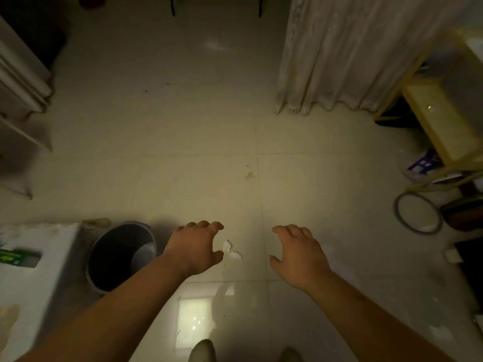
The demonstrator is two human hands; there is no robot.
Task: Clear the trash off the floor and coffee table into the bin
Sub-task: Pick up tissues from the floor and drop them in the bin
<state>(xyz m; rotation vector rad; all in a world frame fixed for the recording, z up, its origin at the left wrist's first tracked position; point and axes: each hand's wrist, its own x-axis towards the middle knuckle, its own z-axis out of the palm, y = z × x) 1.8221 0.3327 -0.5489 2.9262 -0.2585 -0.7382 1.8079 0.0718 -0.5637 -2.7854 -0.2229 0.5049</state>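
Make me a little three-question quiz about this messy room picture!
1. True or false: the left hand is holding the white crumpled paper.
2. Which is nearer to the bin? A) the left hand B) the right hand C) the curtain
3. Fill in: the white crumpled paper lies on the ____.

Key:
1. False. It lies on the floor between the two hands, and both hands are open and empty.
2. A. The bin stands just left of the left hand, beside the white coffee table.
3. Floor.
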